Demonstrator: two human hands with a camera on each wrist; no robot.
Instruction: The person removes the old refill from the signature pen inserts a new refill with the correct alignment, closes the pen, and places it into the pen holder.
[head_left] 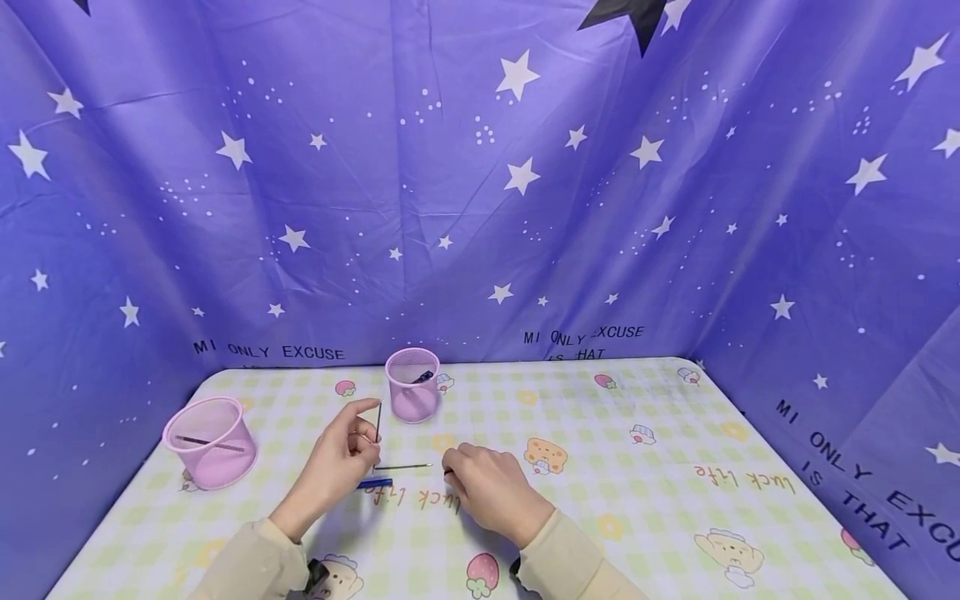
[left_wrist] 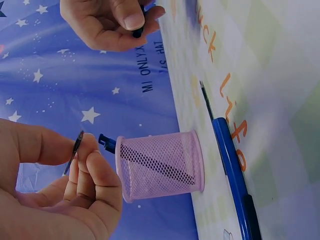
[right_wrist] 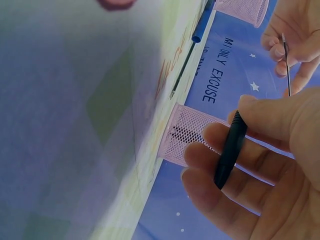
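Observation:
My left hand [head_left: 337,457] pinches a thin dark pen refill [head_left: 378,423] between thumb and fingertips, held upright above the table. My right hand [head_left: 491,487], to its right, holds a short black pen barrel piece [right_wrist: 231,150] with a ribbed end; the head view mostly hides it. On the table between the hands lies a second pen refill [head_left: 405,467], its metal tip toward the right. Beside it is a blue pen barrel [left_wrist: 235,175], partly behind the left hand in the head view.
A pink mesh pen holder [head_left: 412,406] with a dark, blue-topped pen leaning inside stands behind the hands. Another pink mesh holder [head_left: 219,461] at the left contains thin dark sticks. A checked cloth [head_left: 645,500] covers the table, and a purple star curtain [head_left: 465,208] surrounds it.

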